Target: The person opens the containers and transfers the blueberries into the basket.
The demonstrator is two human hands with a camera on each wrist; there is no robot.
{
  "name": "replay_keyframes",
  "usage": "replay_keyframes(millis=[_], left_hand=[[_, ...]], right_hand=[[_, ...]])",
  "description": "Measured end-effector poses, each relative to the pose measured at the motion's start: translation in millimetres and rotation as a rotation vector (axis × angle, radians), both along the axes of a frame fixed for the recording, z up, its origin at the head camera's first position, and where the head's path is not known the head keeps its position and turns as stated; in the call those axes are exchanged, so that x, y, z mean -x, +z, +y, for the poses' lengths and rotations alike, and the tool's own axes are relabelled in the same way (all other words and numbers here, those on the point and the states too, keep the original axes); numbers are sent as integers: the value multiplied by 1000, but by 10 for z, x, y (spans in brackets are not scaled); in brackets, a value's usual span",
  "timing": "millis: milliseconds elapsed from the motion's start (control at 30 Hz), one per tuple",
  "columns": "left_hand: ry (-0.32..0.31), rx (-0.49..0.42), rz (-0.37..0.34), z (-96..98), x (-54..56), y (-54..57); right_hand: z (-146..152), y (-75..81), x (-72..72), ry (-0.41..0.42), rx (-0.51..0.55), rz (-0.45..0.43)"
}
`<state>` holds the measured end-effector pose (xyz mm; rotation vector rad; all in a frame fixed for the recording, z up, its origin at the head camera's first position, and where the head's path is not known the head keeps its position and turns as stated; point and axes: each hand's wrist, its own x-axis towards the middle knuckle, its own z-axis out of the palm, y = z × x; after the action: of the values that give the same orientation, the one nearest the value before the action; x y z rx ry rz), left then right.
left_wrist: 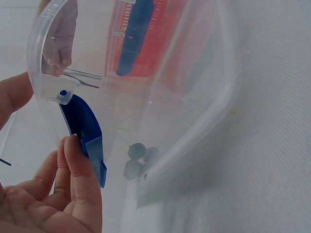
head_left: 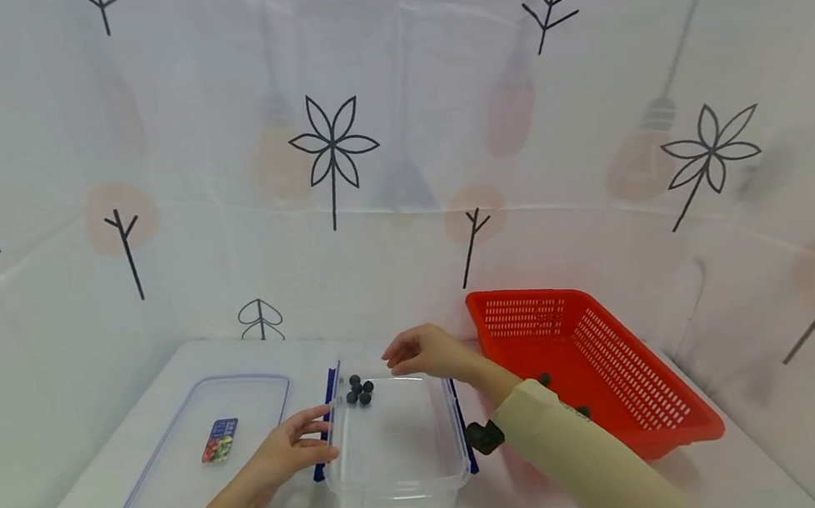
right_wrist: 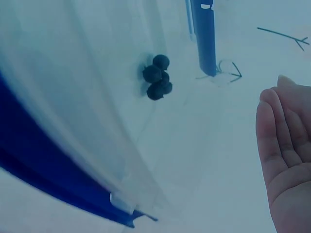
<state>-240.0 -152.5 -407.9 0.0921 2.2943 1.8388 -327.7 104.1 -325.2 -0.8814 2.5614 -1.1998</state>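
A clear plastic container [head_left: 398, 435] with blue side latches stands in front of me. Several dark blueberries [right_wrist: 158, 77] lie clustered in its far left corner. My left hand [head_left: 294, 447] holds the container's left side, thumb at the rim. In the left wrist view, its fingertips touch the hanging blue latch [left_wrist: 85, 126]. Over the far rim hovers my right hand [head_left: 430, 354], its fingers extended and close together, with nothing visible in them. The right wrist view shows that hand [right_wrist: 289, 150] apart from the blueberries.
To the right stands a red slotted basket [head_left: 636, 379], with dark berries [head_left: 544, 378] partly hidden by the right sleeve. A clear lid [head_left: 166, 457] with a blue edge and a printed label [head_left: 220, 440] lies left. A patterned cloth [head_left: 382, 165] hangs behind the table.
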Motion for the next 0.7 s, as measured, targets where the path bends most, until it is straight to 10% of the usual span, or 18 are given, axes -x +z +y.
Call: replay_keyframes(millis=[700], left_hand=[[8, 0, -14, 8, 15, -14]], right_hand=[[-458, -287, 233, -74, 3, -42]])
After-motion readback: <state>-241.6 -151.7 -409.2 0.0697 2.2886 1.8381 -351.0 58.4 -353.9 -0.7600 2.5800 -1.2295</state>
